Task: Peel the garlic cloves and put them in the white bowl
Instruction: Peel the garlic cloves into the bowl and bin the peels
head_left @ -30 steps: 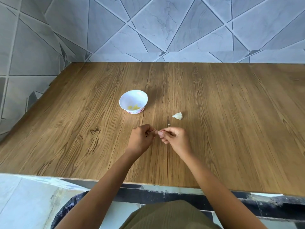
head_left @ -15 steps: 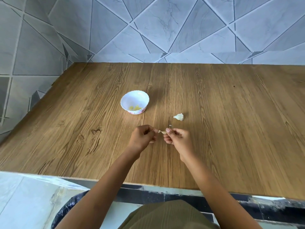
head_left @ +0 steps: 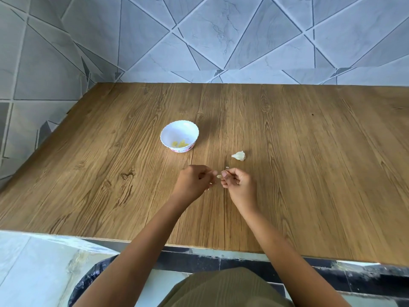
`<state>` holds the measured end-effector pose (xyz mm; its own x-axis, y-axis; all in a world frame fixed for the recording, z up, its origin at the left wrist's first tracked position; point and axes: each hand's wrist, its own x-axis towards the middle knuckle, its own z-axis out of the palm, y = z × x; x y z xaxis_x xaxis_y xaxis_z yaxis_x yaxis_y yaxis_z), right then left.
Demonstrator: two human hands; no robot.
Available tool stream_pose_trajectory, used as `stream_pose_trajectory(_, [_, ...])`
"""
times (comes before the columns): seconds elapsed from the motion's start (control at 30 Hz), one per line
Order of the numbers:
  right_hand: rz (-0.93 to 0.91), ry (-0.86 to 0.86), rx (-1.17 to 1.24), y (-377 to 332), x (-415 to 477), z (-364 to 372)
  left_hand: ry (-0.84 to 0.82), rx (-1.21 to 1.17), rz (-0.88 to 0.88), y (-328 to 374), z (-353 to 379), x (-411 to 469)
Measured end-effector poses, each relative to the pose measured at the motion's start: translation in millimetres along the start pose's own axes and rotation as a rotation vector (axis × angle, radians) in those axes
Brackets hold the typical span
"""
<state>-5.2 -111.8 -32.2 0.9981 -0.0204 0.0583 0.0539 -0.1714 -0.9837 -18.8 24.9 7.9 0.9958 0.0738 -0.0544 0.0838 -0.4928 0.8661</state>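
Clove (head_left: 219, 176) pinched in R hand (head_left: 238, 185), nr bowl (head_left: 174, 132).

peeled cloves (head_left: 181, 144) in white bowl (head_left: 174, 131)

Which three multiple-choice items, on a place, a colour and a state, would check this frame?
1. Where is the loose garlic piece relative to the white bowl?
A. inside it
B. on the table, to its right
C. behind it, by the wall

2. What colour are the peeled cloves in the bowl?
A. purple
B. green
C. yellowish

3. How is the garlic clove held?
A. pinched by the right hand
B. under a flat palm
C. not held at all

Key:
1 B, it lies on bare wood beyond the hands.
2 C, they show pale yellow against the white.
3 A, the fingertips close on it, with the left hand curled beside.
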Motion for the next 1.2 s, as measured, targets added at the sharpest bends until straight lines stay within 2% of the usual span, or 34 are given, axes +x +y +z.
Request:
stream_pose_trajectory(0.13, [-0.081, 0.016, -0.068, 1.1, -2.4, 1.1, -0.031, -0.217, -0.123, 0.5, 3.5, -1.5])
stream_pose_trajectory(0.3, [0.105, -0.078, 0.149, -1.7, -3.1, 0.5, 0.02, -0.229, -0.095, 2.6, 0.1, 0.8])
stream_pose_trajectory(0.5, [-0.134, -0.037, -0.098, -0.2, -13.0, 5.0, 0.031, -0.225, -0.112, 3.2, 2.3, 2.8])
stream_pose_trajectory(0.57, [-0.156, -0.058, -0.103, 0.2, -11.5, 2.5, 0.02, -0.201, -0.112, 2.1, 0.1, 3.2])
stream_pose_trajectory(0.67, [-0.152, -0.14, -0.098, 1.5, -6.6, -5.1, -0.072, -0.173, -0.102, 0.8, -6.3, 5.4])
stream_pose_trajectory(0.8, [-0.099, -0.306, -0.026, 0.5, -2.2, -12.4, -0.227, -0.26, -0.136, -2.7, -17.6, 5.5])
stream_pose_trajectory(0.93, [-0.017, -0.416, 0.053, -2.8, 1.1, -17.4, -0.286, -0.3, -0.177, -5.4, -22.5, 5.2])
stream_pose_trajectory(1.2, [-0.078, -0.336, 0.03, -3.3, 0.6, -15.2, -0.216, -0.26, -0.209, -3.6, -18.9, 3.1])
